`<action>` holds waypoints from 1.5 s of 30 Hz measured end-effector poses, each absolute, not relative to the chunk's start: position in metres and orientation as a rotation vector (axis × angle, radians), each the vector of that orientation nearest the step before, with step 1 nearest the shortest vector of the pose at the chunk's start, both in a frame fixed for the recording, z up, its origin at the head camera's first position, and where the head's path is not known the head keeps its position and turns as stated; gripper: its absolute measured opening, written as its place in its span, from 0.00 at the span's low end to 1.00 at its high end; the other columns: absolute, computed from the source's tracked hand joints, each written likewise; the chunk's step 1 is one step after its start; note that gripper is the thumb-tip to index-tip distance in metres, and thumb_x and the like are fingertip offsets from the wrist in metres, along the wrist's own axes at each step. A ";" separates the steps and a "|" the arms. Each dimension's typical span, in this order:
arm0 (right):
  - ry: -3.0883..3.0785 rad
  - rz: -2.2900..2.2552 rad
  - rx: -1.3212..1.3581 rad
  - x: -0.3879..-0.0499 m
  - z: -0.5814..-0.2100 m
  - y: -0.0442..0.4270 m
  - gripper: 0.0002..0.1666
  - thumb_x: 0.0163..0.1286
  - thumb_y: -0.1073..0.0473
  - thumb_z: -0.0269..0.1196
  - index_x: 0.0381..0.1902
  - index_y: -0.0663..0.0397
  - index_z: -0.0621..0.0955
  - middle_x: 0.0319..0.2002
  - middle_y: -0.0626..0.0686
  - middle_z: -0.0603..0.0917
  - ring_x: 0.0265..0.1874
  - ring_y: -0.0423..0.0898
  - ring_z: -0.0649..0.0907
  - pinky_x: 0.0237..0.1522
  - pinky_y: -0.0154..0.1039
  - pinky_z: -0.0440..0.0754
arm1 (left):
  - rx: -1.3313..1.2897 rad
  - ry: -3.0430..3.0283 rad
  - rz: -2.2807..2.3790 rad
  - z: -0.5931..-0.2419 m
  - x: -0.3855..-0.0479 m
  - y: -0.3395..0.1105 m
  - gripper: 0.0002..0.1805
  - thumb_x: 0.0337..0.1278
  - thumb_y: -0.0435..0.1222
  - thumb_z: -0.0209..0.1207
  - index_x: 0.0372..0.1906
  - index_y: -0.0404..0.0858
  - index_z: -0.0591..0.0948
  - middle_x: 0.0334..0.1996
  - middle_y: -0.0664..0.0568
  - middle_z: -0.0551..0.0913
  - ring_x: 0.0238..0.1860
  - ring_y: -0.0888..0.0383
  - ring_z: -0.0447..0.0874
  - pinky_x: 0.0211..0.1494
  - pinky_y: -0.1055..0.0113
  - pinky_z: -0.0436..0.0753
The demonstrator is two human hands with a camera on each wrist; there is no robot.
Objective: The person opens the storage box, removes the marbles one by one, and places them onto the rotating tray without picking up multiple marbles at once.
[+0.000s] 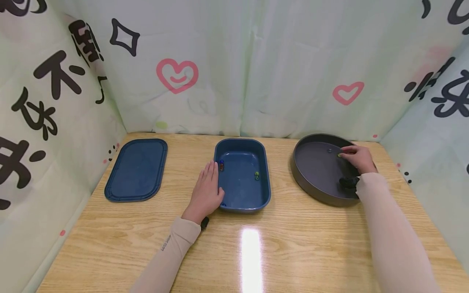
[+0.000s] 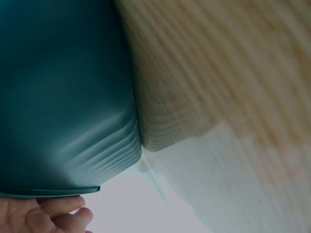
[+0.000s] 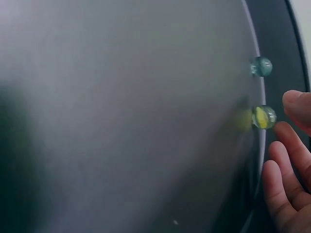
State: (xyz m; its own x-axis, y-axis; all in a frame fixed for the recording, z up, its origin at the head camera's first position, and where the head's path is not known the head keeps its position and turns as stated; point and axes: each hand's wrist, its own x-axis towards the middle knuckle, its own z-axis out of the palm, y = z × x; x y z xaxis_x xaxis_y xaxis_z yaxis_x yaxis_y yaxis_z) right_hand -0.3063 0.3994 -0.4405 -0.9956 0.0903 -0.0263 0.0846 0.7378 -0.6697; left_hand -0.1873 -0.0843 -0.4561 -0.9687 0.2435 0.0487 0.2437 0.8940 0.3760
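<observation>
My right hand (image 1: 359, 158) reaches into a round dark grey pan (image 1: 311, 171). Its thumb and index fingertip are beside a clear marble with a yellow swirl (image 3: 264, 117), which rests on the pan floor. A second, clear bluish marble (image 3: 262, 66) lies close by. With straight fingers, my left hand (image 1: 207, 189) rests on the left rim of a blue rectangular box (image 1: 242, 191). Inside that box are small marbles: green ones (image 1: 257, 176) to the right, and blue and reddish-brown ones (image 1: 221, 165) by the left wall. The left hand partly covers that wall.
A flat blue lid (image 1: 136, 170) lies on the wooden table (image 1: 293, 244) at the left. Printed curtains (image 1: 220, 101) enclose the table at the back and both sides. The box stands between lid and pan.
</observation>
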 end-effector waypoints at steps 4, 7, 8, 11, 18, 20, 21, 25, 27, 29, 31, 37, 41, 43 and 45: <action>-2.959 0.992 -0.133 -0.309 -0.444 0.399 0.22 0.65 0.58 0.60 0.49 0.71 0.79 0.40 0.59 0.85 0.24 0.18 0.67 0.29 0.21 0.70 | -0.397 -3.061 -0.610 -0.457 -0.188 -0.084 0.40 0.62 0.39 0.49 0.73 0.31 0.45 0.75 0.41 0.44 0.76 0.48 0.40 0.77 0.54 0.46; -2.973 0.934 -0.125 -0.310 -0.446 0.397 0.20 0.65 0.58 0.60 0.48 0.71 0.80 0.49 0.71 0.79 0.25 0.21 0.67 0.30 0.24 0.69 | -0.402 -3.057 -0.602 -0.458 -0.188 -0.084 0.40 0.62 0.39 0.48 0.73 0.31 0.46 0.75 0.42 0.43 0.76 0.48 0.41 0.77 0.54 0.46; -2.977 0.923 -0.118 -0.311 -0.446 0.397 0.20 0.65 0.59 0.60 0.47 0.71 0.80 0.50 0.71 0.79 0.26 0.23 0.68 0.29 0.24 0.68 | -0.402 -3.054 -0.593 -0.458 -0.188 -0.084 0.39 0.62 0.39 0.48 0.73 0.31 0.46 0.75 0.41 0.44 0.76 0.47 0.42 0.77 0.54 0.47; -2.987 0.905 -0.105 -0.312 -0.447 0.397 0.19 0.65 0.59 0.60 0.47 0.71 0.80 0.49 0.72 0.79 0.26 0.28 0.69 0.28 0.24 0.68 | -0.402 -3.050 -0.590 -0.459 -0.188 -0.084 0.39 0.62 0.39 0.48 0.73 0.31 0.46 0.75 0.41 0.44 0.76 0.47 0.42 0.77 0.54 0.47; -2.990 0.871 -0.074 -0.313 -0.450 0.397 0.16 0.63 0.63 0.60 0.44 0.72 0.81 0.47 0.72 0.80 0.23 0.30 0.70 0.26 0.25 0.68 | -0.410 -3.047 -0.585 -0.457 -0.188 -0.085 0.39 0.62 0.39 0.48 0.73 0.30 0.46 0.75 0.41 0.44 0.76 0.47 0.42 0.77 0.54 0.47; -2.990 0.861 -0.063 -0.313 -0.450 0.397 0.16 0.62 0.64 0.60 0.43 0.72 0.81 0.46 0.72 0.80 0.24 0.31 0.71 0.26 0.25 0.68 | -0.414 -3.048 -0.568 -0.457 -0.188 -0.085 0.39 0.63 0.39 0.48 0.73 0.30 0.46 0.75 0.41 0.44 0.76 0.46 0.43 0.77 0.54 0.47; -2.992 0.857 -0.059 -0.313 -0.450 0.397 0.15 0.62 0.64 0.60 0.43 0.73 0.81 0.45 0.72 0.80 0.24 0.32 0.71 0.26 0.25 0.68 | -0.414 -3.051 -0.562 -0.457 -0.188 -0.085 0.39 0.63 0.39 0.48 0.73 0.30 0.46 0.75 0.41 0.44 0.76 0.46 0.42 0.77 0.54 0.47; -2.985 0.861 -0.078 -0.313 -0.448 0.395 0.15 0.62 0.64 0.60 0.42 0.73 0.81 0.44 0.72 0.81 0.24 0.31 0.71 0.25 0.25 0.68 | -0.415 -3.052 -0.556 -0.457 -0.189 -0.085 0.39 0.63 0.38 0.47 0.73 0.31 0.46 0.75 0.41 0.44 0.76 0.46 0.42 0.77 0.54 0.47; -2.969 0.874 -0.080 -0.312 -0.446 0.394 0.15 0.62 0.63 0.61 0.42 0.72 0.81 0.41 0.70 0.82 0.23 0.27 0.71 0.25 0.24 0.69 | -0.416 -3.049 -0.554 -0.458 -0.189 -0.085 0.38 0.63 0.38 0.47 0.73 0.30 0.46 0.75 0.41 0.44 0.76 0.46 0.43 0.77 0.54 0.47; -2.942 0.893 -0.085 -0.312 -0.443 0.393 0.15 0.63 0.62 0.61 0.42 0.71 0.81 0.36 0.64 0.85 0.22 0.23 0.69 0.25 0.22 0.69 | -0.417 -3.049 -0.550 -0.458 -0.189 -0.085 0.38 0.63 0.38 0.47 0.73 0.30 0.46 0.75 0.41 0.44 0.76 0.46 0.43 0.77 0.54 0.47; -2.917 0.908 -0.090 -0.311 -0.438 0.393 0.16 0.63 0.61 0.61 0.42 0.71 0.81 0.30 0.53 0.86 0.22 0.20 0.68 0.25 0.21 0.69 | -0.416 -3.053 -0.549 -0.458 -0.189 -0.086 0.38 0.63 0.38 0.47 0.73 0.30 0.46 0.75 0.41 0.44 0.76 0.46 0.43 0.77 0.54 0.47; -2.859 0.937 -0.102 -0.307 -0.428 0.392 0.17 0.64 0.59 0.61 0.43 0.70 0.82 0.24 0.35 0.81 0.21 0.19 0.68 0.24 0.20 0.69 | -0.411 -3.053 -0.564 -0.457 -0.188 -0.086 0.38 0.63 0.38 0.46 0.73 0.30 0.47 0.75 0.41 0.45 0.76 0.46 0.43 0.77 0.54 0.48; -2.819 0.979 -0.090 -0.302 -0.424 0.394 0.17 0.64 0.59 0.61 0.44 0.70 0.81 0.20 0.25 0.76 0.21 0.19 0.69 0.24 0.20 0.69 | -0.420 -3.047 -0.559 -0.457 -0.188 -0.086 0.37 0.63 0.38 0.46 0.73 0.30 0.48 0.75 0.40 0.45 0.76 0.46 0.43 0.77 0.53 0.48; -2.806 0.993 -0.098 -0.299 -0.421 0.394 0.18 0.65 0.59 0.61 0.45 0.70 0.81 0.19 0.20 0.71 0.21 0.18 0.69 0.24 0.19 0.69 | -0.423 -3.049 -0.553 -0.457 -0.188 -0.086 0.36 0.63 0.37 0.45 0.73 0.30 0.48 0.75 0.41 0.45 0.76 0.46 0.43 0.77 0.53 0.48; -2.789 1.019 -0.114 -0.296 -0.418 0.393 0.19 0.65 0.58 0.60 0.47 0.70 0.80 0.19 0.17 0.69 0.21 0.19 0.70 0.24 0.18 0.69 | -0.422 -3.052 -0.552 -0.456 -0.188 -0.086 0.36 0.64 0.37 0.45 0.73 0.30 0.48 0.75 0.41 0.45 0.76 0.46 0.43 0.77 0.53 0.48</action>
